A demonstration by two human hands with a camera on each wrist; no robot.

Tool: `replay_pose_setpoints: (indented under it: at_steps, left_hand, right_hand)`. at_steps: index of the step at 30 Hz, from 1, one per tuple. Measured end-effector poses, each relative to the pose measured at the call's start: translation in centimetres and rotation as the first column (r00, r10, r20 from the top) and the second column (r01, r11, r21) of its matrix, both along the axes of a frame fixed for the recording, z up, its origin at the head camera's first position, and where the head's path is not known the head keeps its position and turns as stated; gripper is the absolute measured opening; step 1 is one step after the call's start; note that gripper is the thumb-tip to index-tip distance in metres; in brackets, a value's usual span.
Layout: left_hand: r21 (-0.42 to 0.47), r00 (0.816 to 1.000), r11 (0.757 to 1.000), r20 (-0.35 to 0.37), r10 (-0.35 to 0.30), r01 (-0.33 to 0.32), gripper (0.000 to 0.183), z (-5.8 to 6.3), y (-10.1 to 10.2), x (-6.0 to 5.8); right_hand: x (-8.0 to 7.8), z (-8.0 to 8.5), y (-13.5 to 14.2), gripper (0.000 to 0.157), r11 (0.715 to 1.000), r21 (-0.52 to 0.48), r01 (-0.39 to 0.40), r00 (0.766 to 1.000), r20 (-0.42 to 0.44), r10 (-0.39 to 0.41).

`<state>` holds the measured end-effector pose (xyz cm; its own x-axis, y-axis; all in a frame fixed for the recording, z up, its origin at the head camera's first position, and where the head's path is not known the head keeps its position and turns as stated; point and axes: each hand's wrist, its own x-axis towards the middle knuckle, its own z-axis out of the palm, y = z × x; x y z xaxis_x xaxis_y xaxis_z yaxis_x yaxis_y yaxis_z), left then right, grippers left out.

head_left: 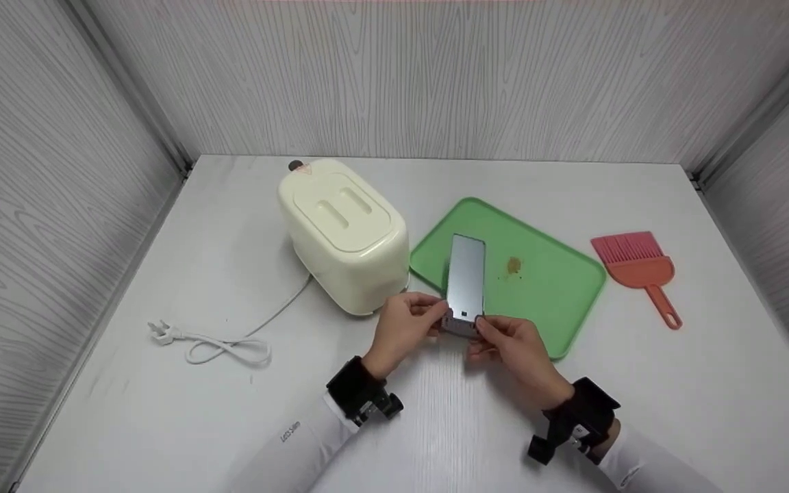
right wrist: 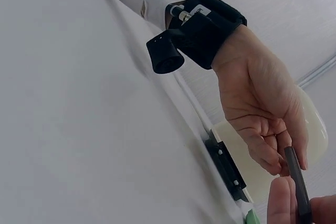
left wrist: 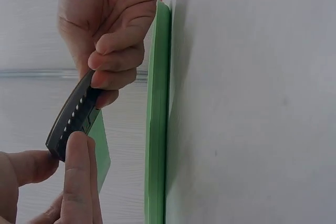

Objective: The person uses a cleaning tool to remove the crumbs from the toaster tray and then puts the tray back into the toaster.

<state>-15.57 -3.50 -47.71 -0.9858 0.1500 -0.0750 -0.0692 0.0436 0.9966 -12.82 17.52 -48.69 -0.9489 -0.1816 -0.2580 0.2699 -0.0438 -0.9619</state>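
Note:
Both hands hold a toaster crumb tray point(head_left: 466, 274), a long silvery metal plate with a dark grey end piece. My left hand point(head_left: 405, 325) pinches the left corner of that end, and my right hand point(head_left: 514, 346) pinches the right corner, thumbs on top. The plate points away from me and overlaps a green tray point(head_left: 552, 301) in the head view. In the left wrist view the dark end piece point(left wrist: 73, 114) shows a row of small light spots. It appears as a thin dark strip point(right wrist: 298, 182) between thumb and fingers in the right wrist view.
A cream toaster point(head_left: 374, 274) with a lid on top stands left of the green tray. Its white cord point(head_left: 230, 346) and plug lie on the table at left. Brown crumbs point(head_left: 514, 266) sit on the green tray. A small red-orange brush point(head_left: 641, 263) lies to its right.

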Motion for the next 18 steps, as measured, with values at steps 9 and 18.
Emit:
replay_pose_setpoints:
  at_steps: [9, 18]
  left_hand:
    - [0.073, 0.998, 0.996, 0.02, -0.057, 0.055, 0.024, -0.1, 0.1, -0.1]
    - [0.145, 0.993, 0.987, 0.084, -0.079, 0.067, 0.02, -0.2, 0.5, 0.1]
  right_hand:
    - [0.3, 0.9, 1.8, 0.037, 0.989, 0.114, -0.09, 0.993, -0.072, 0.098]
    - [0.3, 0.8, 2.5, 0.034, 0.975, 0.163, -0.153, 0.984, -0.07, 0.166]
